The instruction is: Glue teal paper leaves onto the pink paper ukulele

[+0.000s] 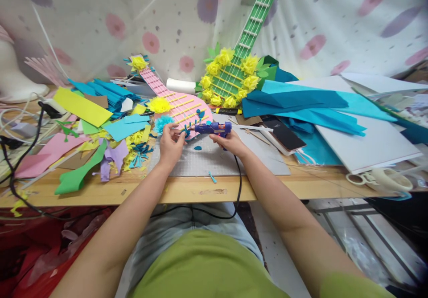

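My right hand [231, 143] is wrapped round a blue glue gun [212, 128], with a white glue stick [256, 128] jutting from its back end. The gun's nozzle points left, close to a small dark blue paper piece [186, 130] pinched in my left hand [172, 142]. Just behind both hands lies a pink paper guitar [197, 103] with yellow strips across its body. On its body sit a yellow paper flower [159, 105] and a light blue one [163, 123]. A dark blue paper disc [198, 148] lies on the grey cutting mat [227, 162].
A green paper guitar [256, 26] ringed with yellow flowers leans on the curtain behind. Paper scraps, including a green strip [82, 173], cover the left side. Blue crepe sheets [297, 102], a phone [284, 133] and a white mug [381, 180] are on the right. The gun's black cord [240, 186] hangs over the edge.
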Demonstrator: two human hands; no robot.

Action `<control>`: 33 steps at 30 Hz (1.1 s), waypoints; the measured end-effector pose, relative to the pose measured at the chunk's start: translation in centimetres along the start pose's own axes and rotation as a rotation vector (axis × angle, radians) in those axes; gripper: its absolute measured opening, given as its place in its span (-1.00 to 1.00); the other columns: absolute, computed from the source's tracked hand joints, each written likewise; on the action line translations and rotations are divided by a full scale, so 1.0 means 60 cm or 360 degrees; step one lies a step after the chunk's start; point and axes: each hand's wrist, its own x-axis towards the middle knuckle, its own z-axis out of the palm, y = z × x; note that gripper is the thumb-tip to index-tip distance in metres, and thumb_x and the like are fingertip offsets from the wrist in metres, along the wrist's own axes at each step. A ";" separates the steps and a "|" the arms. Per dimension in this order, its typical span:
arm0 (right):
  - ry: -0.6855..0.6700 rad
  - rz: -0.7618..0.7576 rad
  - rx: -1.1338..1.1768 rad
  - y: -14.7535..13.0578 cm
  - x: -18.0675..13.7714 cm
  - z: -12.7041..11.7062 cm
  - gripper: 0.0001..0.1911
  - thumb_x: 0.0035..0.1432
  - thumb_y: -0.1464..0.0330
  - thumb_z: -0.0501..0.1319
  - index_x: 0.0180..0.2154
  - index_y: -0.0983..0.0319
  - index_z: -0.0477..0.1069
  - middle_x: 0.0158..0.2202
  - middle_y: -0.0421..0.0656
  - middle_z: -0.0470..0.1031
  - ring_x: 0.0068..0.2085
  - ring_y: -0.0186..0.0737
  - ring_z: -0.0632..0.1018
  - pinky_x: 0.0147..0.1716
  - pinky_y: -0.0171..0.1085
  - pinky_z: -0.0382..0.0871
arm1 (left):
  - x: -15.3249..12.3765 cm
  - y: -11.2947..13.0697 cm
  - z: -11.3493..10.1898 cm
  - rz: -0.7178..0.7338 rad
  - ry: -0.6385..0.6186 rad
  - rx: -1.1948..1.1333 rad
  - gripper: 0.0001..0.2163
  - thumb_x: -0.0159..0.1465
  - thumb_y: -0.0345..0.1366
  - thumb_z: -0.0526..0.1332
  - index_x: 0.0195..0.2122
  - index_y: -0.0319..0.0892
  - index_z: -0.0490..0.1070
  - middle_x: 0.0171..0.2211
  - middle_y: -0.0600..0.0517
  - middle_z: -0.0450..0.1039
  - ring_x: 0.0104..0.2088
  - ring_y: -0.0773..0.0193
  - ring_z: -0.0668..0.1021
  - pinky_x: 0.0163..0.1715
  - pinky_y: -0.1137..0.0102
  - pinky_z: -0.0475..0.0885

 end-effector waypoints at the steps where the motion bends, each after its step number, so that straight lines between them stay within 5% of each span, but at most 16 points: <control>1: 0.0002 0.0001 -0.0027 -0.001 -0.001 0.001 -0.51 -0.13 -0.09 0.25 -0.48 0.21 0.36 -0.63 -0.27 0.32 -0.60 -0.41 0.28 -0.59 -0.34 0.17 | 0.000 -0.001 0.000 0.0003 0.0003 0.0001 -0.67 0.13 -0.18 0.26 -0.15 -0.15 0.21 -0.42 0.12 0.37 -0.59 0.42 0.48 -0.57 0.48 0.34; 17: 0.0045 -0.0039 -0.0127 0.004 0.003 0.006 -0.57 -0.10 -0.03 0.26 -0.43 0.22 0.42 -0.58 -0.23 0.40 -0.49 -0.31 0.43 -0.46 -0.32 0.28 | 0.002 -0.006 0.002 0.0033 0.0040 -0.0148 -0.64 0.07 -0.17 0.32 -0.18 -0.15 0.24 -0.45 0.14 0.35 -0.63 0.42 0.48 -0.65 0.51 0.32; 26: 0.0857 0.0116 -0.0098 0.053 0.032 -0.078 -0.61 -0.06 0.06 0.25 -0.44 0.28 0.46 -0.51 -0.10 0.50 -0.41 -0.19 0.53 -0.38 -0.27 0.37 | 0.014 0.000 -0.007 -0.0148 0.0124 -0.0456 -0.71 0.04 -0.26 0.32 -0.24 -0.18 0.33 -0.44 0.05 0.49 -0.56 0.34 0.55 -0.74 0.56 0.34; 33: 0.0851 0.0402 -0.0534 0.084 0.047 -0.085 -0.57 -0.06 0.09 0.28 -0.26 0.30 0.53 -0.26 0.04 0.58 -0.14 0.00 0.55 -0.13 -0.17 0.36 | 0.020 0.009 -0.011 -0.0229 0.0210 -0.0569 -0.83 0.03 -0.30 0.29 -0.36 -0.22 0.40 -0.43 0.01 0.52 -0.49 0.28 0.59 -0.62 0.50 0.46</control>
